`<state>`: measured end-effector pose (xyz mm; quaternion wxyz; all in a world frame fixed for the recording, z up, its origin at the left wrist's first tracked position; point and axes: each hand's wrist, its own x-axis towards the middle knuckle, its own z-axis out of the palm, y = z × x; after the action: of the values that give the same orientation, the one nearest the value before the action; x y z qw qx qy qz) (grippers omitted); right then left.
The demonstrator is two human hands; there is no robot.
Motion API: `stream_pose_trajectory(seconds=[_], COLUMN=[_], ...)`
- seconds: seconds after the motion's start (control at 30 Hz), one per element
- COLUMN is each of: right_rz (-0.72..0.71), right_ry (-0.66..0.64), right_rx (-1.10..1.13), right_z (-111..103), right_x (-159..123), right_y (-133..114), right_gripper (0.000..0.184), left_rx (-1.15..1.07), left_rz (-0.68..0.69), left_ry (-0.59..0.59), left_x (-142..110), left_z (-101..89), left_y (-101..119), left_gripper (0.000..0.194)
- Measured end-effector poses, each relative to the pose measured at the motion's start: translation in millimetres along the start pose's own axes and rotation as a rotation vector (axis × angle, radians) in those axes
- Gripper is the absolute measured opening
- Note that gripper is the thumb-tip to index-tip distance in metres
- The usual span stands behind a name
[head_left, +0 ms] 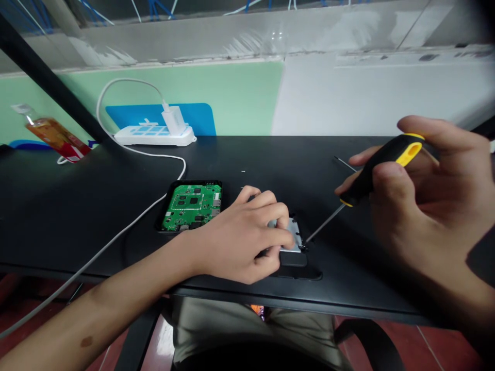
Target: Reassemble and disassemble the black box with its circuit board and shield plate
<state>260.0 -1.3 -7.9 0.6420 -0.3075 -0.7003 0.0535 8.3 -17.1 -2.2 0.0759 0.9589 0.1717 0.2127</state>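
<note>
My left hand (pixel 247 234) rests on the black desk (pixel 96 206) with its fingers curled over a small silver metal plate (pixel 293 232) that lies in a black casing part (pixel 297 264), pressing it down. My right hand (pixel 421 190) is closed round a black and yellow screwdriver (pixel 381 165). The screwdriver's thin shaft slants down to the left, and its tip touches the plate's right edge by my left fingertips. Left of my left hand, a green circuit board (pixel 192 205) sits in its black case half.
A white power strip (pixel 154 135) with a white charger plugged in stands at the back of the desk; its white cable (pixel 116 237) runs forward off the front edge. A bottle with orange liquid (pixel 54 136) leans at the far left. A thin metal bit (pixel 345 164) lies behind the screwdriver.
</note>
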Motion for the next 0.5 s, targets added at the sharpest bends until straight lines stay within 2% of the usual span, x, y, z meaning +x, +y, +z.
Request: stream_pose_trajectory(seconds=[0.27, 0.43, 0.5], right_rz=[-0.038, -0.16, -0.121], right_ry=[-0.032, -0.019, -0.006], right_rx=[-0.033, 0.004, 0.0], right_z=[0.8, -0.5, -0.7], right_x=[-0.4, 0.7, 0.0], right_y=[-2.3, 3.3, 0.4], right_gripper=[0.049, 0.056, 0.053], left_rx=[-0.001, 0.004, -0.001], left_rz=[0.012, 0.003, 0.003], left_ry=[0.016, -0.009, -0.017], left_x=[0.7, 1.3, 1.1], left_z=[0.7, 0.3, 0.0], left_y=[1.1, 2.1, 2.2], left_gripper=[0.024, 0.029, 0.03])
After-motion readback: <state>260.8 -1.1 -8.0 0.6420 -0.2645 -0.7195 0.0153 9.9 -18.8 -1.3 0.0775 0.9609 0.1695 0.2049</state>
